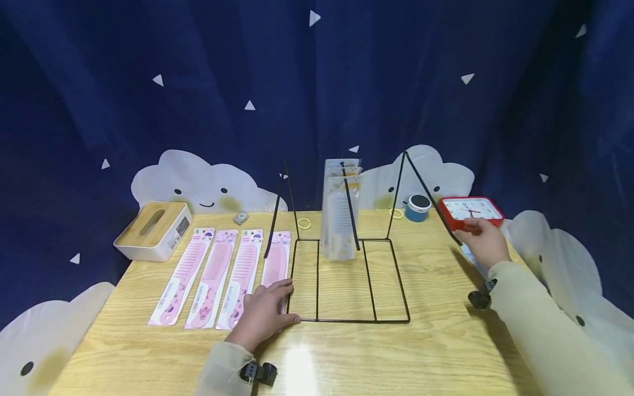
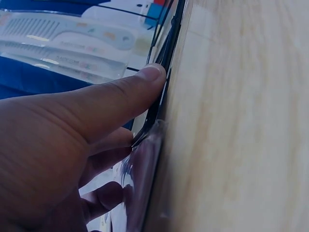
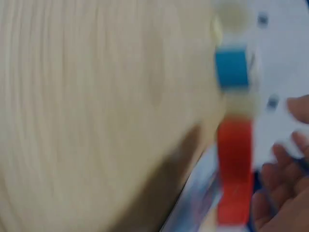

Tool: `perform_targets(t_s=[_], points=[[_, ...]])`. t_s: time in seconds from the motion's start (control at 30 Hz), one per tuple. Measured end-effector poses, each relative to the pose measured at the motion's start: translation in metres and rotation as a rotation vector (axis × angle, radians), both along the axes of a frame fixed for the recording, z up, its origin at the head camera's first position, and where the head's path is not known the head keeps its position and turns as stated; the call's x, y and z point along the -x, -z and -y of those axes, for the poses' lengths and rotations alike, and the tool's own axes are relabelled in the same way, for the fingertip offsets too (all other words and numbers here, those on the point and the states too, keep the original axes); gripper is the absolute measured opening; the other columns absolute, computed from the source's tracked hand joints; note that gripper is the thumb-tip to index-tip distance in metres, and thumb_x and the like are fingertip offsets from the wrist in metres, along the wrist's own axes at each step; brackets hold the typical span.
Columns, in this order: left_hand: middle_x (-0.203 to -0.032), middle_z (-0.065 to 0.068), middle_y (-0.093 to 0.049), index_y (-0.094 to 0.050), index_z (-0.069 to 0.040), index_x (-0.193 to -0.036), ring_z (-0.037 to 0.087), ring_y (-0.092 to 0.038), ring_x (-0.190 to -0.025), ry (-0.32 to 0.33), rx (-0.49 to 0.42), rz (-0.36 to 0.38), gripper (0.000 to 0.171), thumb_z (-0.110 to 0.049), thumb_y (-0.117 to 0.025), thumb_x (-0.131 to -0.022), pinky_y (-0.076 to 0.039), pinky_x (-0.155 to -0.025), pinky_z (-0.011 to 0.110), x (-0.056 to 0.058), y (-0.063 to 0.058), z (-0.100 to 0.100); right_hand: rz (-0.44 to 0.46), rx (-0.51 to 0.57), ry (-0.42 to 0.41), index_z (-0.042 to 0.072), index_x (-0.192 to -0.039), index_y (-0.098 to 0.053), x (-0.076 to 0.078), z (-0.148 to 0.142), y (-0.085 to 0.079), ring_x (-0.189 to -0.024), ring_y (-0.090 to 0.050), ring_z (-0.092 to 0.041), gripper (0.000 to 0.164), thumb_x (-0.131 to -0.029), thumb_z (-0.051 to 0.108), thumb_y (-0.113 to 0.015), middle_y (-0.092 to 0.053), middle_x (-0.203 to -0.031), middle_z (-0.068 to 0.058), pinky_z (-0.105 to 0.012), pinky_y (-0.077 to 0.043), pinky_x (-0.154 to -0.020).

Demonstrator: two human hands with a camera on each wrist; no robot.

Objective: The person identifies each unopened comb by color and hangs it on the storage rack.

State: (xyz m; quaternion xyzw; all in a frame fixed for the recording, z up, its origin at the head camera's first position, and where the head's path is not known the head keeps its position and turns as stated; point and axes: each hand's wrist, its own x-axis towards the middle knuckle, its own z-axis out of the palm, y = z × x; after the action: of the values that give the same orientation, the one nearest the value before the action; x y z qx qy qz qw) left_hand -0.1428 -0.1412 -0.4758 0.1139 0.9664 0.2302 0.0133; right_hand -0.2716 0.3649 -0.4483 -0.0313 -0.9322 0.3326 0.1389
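A black wire display rack (image 1: 409,286) stands mid-table, with clear packs of combs (image 1: 340,214) hanging from its middle prong. My left hand (image 1: 267,308) holds the rack's front left corner. In the left wrist view its thumb (image 2: 149,73) presses the bottom wire, the other fingers beside it. My right hand (image 1: 482,242) is near the tip of the right prong (image 1: 426,187), in front of a red clock (image 1: 470,209). The right wrist view shows its fingers (image 3: 285,169) loosely bent with nothing in them. A flat pack (image 1: 473,258) lies partly hidden under that hand.
Several packaged pink combs (image 1: 182,275) lie in a row left of the rack, the nearest partly under my left hand. A tissue box (image 1: 154,231) stands behind them. At the back are a small grey gadget (image 1: 240,218), yellow rings (image 1: 304,224) and a blue cylinder (image 1: 417,212).
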Motion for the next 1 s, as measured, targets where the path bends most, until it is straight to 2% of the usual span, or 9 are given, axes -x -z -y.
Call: perform_targets(t_s=[0.1, 0.2, 0.27, 0.33, 0.47, 0.57, 0.67, 0.83, 1.0], points=[[-0.148, -0.003, -0.053, -0.064, -0.012, -0.135, 0.018, -0.050, -0.094, 0.004, 0.006, 0.004, 0.074, -0.043, -0.088, -0.072, -0.034, -0.073, 0.039, 0.000, 0.001, 0.000, 0.224, -0.097, 0.086, -0.015, -0.137, -0.045, -0.001, -0.033, 0.015, -0.117, -0.048, -0.054, 0.072, -0.095, 0.041, -0.062, -0.048, -0.134, -0.040, -0.060, -0.043, -0.091], [-0.148, -0.004, -0.053, -0.064, -0.012, -0.135, 0.016, -0.049, -0.092, 0.002, 0.007, 0.004, 0.074, -0.043, -0.088, -0.072, -0.033, -0.072, 0.038, -0.001, 0.003, 0.000, 0.385, -0.212, 0.117, -0.019, -0.138, -0.038, -0.003, -0.051, 0.023, -0.121, -0.039, -0.059, 0.089, -0.091, 0.053, -0.060, -0.041, -0.137, -0.043, -0.065, -0.039, -0.095], [-0.148, -0.004, -0.053, -0.064, -0.012, -0.135, 0.016, -0.049, -0.092, 0.003, 0.007, -0.005, 0.074, -0.043, -0.088, -0.072, -0.033, -0.072, 0.038, 0.000, 0.004, 0.000, 0.438, -0.261, 0.117, -0.018, -0.137, -0.039, -0.004, -0.055, 0.025, -0.118, -0.039, -0.058, 0.092, -0.089, 0.058, -0.060, -0.042, -0.136, -0.043, -0.064, -0.038, -0.094], [-0.148, -0.004, -0.053, -0.064, -0.012, -0.135, 0.017, -0.050, -0.094, 0.002, 0.000, -0.015, 0.074, -0.043, -0.088, -0.072, -0.033, -0.073, 0.039, 0.000, 0.004, 0.000, 0.452, -0.280, 0.125, -0.016, -0.135, -0.044, -0.003, -0.056, 0.025, -0.113, -0.043, -0.054, 0.090, -0.088, 0.059, -0.062, -0.045, -0.134, -0.041, -0.061, -0.040, -0.089], [-0.148, -0.003, -0.054, -0.064, -0.011, -0.134, 0.017, -0.051, -0.095, -0.002, -0.012, -0.023, 0.074, -0.041, -0.088, -0.071, -0.034, -0.075, 0.040, 0.001, 0.003, 0.000, 0.468, -0.234, 0.179, -0.009, -0.128, -0.056, 0.001, -0.052, 0.025, -0.104, -0.049, -0.046, 0.073, -0.088, 0.051, -0.067, -0.055, -0.127, -0.034, -0.052, -0.041, -0.080], [-0.148, -0.004, -0.054, -0.064, -0.011, -0.134, 0.017, -0.051, -0.095, -0.004, -0.019, -0.020, 0.074, -0.041, -0.089, -0.070, -0.034, -0.075, 0.039, 0.001, 0.004, 0.000, 0.424, -0.172, 0.223, -0.006, -0.120, -0.061, 0.000, -0.050, 0.029, -0.103, -0.048, -0.046, 0.055, -0.092, 0.041, -0.066, -0.059, -0.121, -0.030, -0.052, -0.038, -0.078], [-0.148, -0.003, -0.054, -0.064, -0.011, -0.134, 0.017, -0.051, -0.095, -0.003, -0.029, -0.019, 0.075, -0.041, -0.089, -0.070, -0.034, -0.075, 0.039, 0.001, 0.004, -0.001, 0.308, -0.126, 0.219, -0.005, -0.113, -0.065, -0.005, -0.047, 0.035, -0.103, -0.050, -0.049, 0.041, -0.097, 0.032, -0.061, -0.063, -0.116, -0.029, -0.055, -0.039, -0.080], [-0.148, -0.003, -0.054, -0.064, -0.011, -0.135, 0.017, -0.051, -0.097, -0.003, -0.029, -0.029, 0.075, -0.042, -0.088, -0.071, -0.034, -0.075, 0.039, 0.001, 0.004, 0.000, 0.143, -0.062, 0.121, -0.009, -0.110, -0.064, -0.007, -0.029, 0.033, -0.098, -0.058, -0.044, 0.036, -0.100, 0.025, -0.057, -0.065, -0.109, -0.030, -0.055, -0.044, -0.082], [-0.148, -0.003, -0.054, -0.065, -0.011, -0.134, 0.018, -0.051, -0.097, 0.004, -0.024, -0.037, 0.074, -0.042, -0.088, -0.071, -0.034, -0.073, 0.038, 0.000, 0.004, 0.001, 0.013, -0.047, -0.031, -0.008, -0.106, -0.063, -0.015, 0.014, 0.008, -0.089, -0.057, -0.037, 0.025, -0.099, 0.016, -0.061, -0.065, -0.101, -0.026, -0.045, -0.043, -0.077]])
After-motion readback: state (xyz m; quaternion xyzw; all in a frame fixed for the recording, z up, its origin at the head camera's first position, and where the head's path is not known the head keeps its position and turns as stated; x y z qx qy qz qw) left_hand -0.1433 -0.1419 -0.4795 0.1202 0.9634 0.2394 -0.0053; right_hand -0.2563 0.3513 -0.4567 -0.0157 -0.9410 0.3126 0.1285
